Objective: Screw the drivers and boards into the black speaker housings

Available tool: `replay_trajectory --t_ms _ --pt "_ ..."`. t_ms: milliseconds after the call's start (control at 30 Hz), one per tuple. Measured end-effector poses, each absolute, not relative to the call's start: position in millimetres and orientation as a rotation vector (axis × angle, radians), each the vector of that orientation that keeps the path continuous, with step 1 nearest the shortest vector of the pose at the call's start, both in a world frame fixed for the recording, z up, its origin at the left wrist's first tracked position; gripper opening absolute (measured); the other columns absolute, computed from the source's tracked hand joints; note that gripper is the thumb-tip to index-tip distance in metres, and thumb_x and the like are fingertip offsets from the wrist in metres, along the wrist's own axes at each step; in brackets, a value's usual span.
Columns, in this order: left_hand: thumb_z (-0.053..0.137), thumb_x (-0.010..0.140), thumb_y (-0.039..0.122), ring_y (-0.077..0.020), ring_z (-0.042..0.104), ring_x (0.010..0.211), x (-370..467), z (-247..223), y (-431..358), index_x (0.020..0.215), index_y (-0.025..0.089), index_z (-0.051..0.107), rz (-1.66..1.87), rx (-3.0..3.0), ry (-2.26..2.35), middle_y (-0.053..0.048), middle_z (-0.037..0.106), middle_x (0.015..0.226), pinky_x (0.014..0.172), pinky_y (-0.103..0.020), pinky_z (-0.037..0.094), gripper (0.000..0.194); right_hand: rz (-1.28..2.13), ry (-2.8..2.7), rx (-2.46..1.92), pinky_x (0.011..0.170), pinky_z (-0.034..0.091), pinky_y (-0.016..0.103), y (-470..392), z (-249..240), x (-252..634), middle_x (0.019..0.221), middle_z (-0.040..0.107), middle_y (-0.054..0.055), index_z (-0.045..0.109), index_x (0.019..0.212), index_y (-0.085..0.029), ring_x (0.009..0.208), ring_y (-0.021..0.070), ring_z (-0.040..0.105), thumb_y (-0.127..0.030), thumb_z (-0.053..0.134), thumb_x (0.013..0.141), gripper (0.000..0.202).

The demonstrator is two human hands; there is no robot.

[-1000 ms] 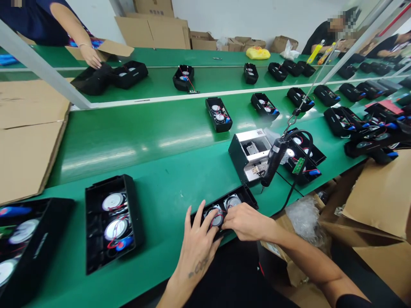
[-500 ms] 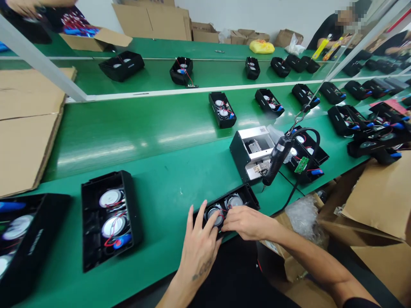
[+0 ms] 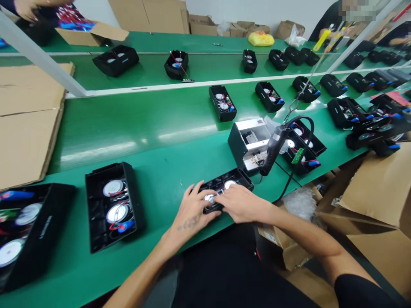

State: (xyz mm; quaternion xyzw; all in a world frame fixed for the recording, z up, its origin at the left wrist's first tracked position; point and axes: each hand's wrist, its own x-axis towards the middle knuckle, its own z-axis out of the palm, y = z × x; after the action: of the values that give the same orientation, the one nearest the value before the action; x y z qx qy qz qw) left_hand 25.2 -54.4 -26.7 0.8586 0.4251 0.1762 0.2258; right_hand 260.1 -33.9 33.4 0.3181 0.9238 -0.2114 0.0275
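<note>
In front of me on the green bench lies an open black speaker housing (image 3: 239, 174) with two round drivers inside. My left hand (image 3: 194, 209) holds its left end, the thumb along the near wall and the fingers reaching over the left driver (image 3: 210, 198). Bent together over the same driver, the fingers of my right hand (image 3: 239, 203) work inside the housing; what they pinch is hidden. The right-hand driver (image 3: 230, 184) shows partly above my knuckles. Just beyond the housing hangs a black electric screwdriver (image 3: 273, 149), its tip pointing down.
A screw feeder box (image 3: 250, 143) stands behind the screwdriver. Open housings with drivers and blue batteries lie to the left (image 3: 115, 205), and several more sit along the conveyor (image 3: 144, 115). Cardboard boxes (image 3: 379, 184) stand at the right; other people work across the line.
The housing appears slightly farther up in view with both hands on it. My left hand has shifted from fingers laid over the driver to a grip round the left end.
</note>
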Motion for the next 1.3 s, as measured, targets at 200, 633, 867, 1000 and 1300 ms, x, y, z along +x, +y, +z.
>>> replay_trajectory --t_ms 200,633,867,1000,1300 --pt "0.095 0.070 0.052 -0.0400 0.060 0.142 16.1 -8.1 -11.8 0.067 0.023 0.074 0.281 2.054 1.151 -0.005 0.073 0.141 0.120 -0.056 0.048 0.035 -1.031 2.754 0.833 0.075 0.045 0.028 24.1 46.1 247.5 0.109 0.085 0.006 0.078 0.125 -0.018 0.093 0.0222 0.077 -0.017 0.081 0.091 0.034" --pt "0.086 0.075 0.054 -0.0237 0.069 0.113 18.2 6.7 4.8 0.059 0.022 0.068 0.135 1.974 1.089 -0.001 0.072 0.138 0.097 -0.034 0.055 0.040 -0.776 2.798 0.786 0.063 0.033 0.031 21.1 53.7 244.3 0.093 0.084 0.007 0.078 0.130 -0.020 0.078 0.0242 0.073 -0.020 0.077 0.087 0.043" --pt "0.084 0.077 0.057 -0.0258 0.068 0.120 15.8 3.1 5.1 0.061 0.022 0.070 0.143 1.980 1.058 -0.002 0.069 0.145 0.101 -0.036 0.053 0.040 -0.706 2.859 0.821 0.071 0.041 0.032 12.3 45.6 244.7 0.096 0.084 0.008 0.073 0.139 -0.020 0.082 0.0261 0.076 -0.018 0.075 0.087 0.052" --pt "0.082 0.080 0.056 -0.0229 0.070 0.112 13.9 3.1 6.6 0.065 0.023 0.076 0.151 1.983 1.021 -0.002 0.069 0.143 0.095 -0.035 0.054 0.037 -0.713 2.832 0.922 0.068 0.042 0.032 10.0 37.7 237.7 0.093 0.084 0.008 0.076 0.136 -0.022 0.084 0.0282 0.077 -0.025 0.079 0.084 0.052" --pt "0.085 0.084 0.052 -0.0253 0.070 0.115 14.3 0.3 -0.4 0.073 0.025 0.082 0.206 2.068 1.000 -0.003 0.072 0.133 0.102 -0.042 0.054 0.029 -0.606 2.908 0.916 0.075 0.050 0.037 -6.5 35.6 238.3 0.099 0.084 0.010 0.078 0.126 -0.019 0.088 0.0284 0.077 -0.021 0.075 0.090 0.036"
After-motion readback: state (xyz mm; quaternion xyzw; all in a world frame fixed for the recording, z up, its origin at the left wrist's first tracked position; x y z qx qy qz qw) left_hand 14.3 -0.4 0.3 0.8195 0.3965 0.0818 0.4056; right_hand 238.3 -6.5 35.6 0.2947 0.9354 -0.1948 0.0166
